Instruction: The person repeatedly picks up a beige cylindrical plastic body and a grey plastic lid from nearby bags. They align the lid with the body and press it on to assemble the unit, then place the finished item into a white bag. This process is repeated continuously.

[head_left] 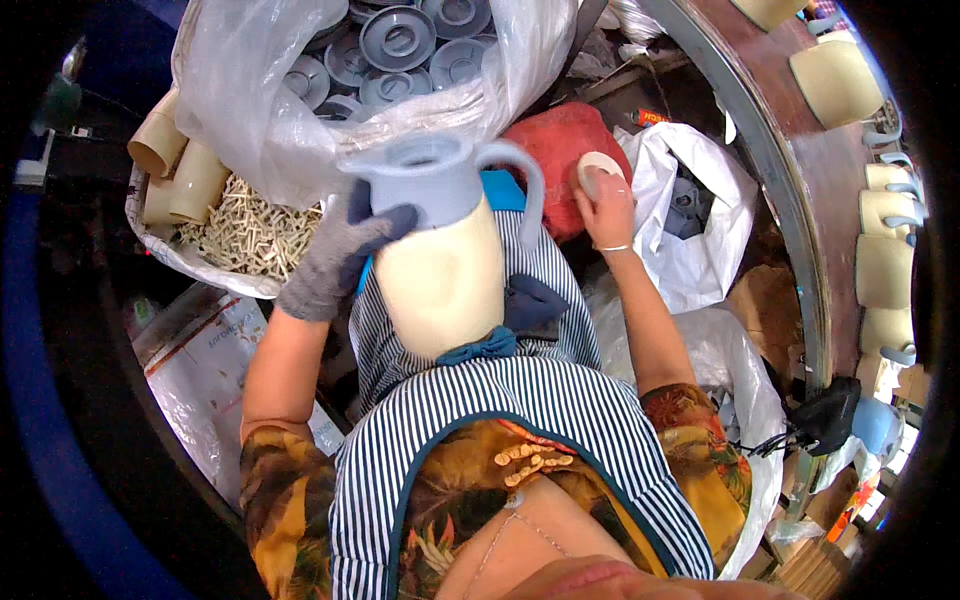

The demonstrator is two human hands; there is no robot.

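Observation:
A thermos jug (pixel 440 275) with a cream body and a grey-blue collar, spout and handle stands upright on my lap. My left hand (pixel 345 245), in a grey glove, grips its left side near the collar, with the thumb across the front. The jug's top opening shows no lid over it. To the right of the handle, my bare right hand (pixel 606 210) pinches a small round cream-white disc (pixel 598 163). That disc is over a red cloth bag (pixel 560 140), and my fingers partly hide it.
A large plastic-lined sack (pixel 250 110) of round grey lids (pixel 398 38) stands ahead. Left of it, a white sack holds small cream pieces (pixel 255 225) and cream cylinders (pixel 200 180). A white bag (pixel 690 265) with grey parts sits right, beside a curved bench (pixel 770 130) carrying several jugs.

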